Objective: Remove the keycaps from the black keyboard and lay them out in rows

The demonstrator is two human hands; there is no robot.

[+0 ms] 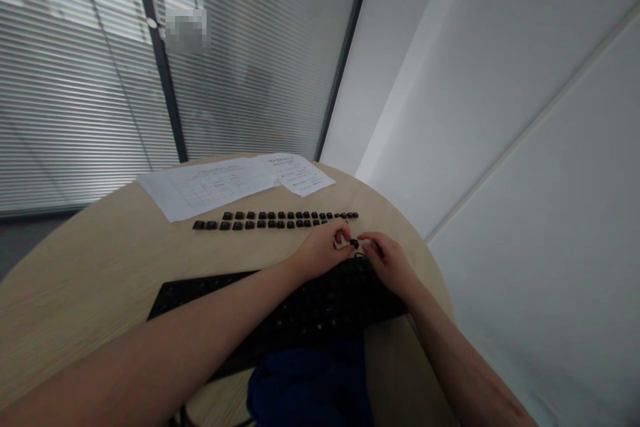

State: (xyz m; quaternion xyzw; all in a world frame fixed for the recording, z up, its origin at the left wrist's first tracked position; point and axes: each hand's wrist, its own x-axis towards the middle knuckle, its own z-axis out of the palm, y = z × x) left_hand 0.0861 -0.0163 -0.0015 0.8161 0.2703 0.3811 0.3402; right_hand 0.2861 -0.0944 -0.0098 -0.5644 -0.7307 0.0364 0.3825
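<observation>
Head view: my left hand [324, 251] and right hand [389, 261] meet over the keyboard's [325, 313] far right corner. Fingertips of both pinch one small black keycap [354, 243]. Loose keycap rows [275, 219] lie just beyond, and papers [220, 187] farther.

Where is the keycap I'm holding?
Head view, right of centre: the keycap sits between the left hand and right hand, above the keyboard far edge, near the keycap rows.
</observation>
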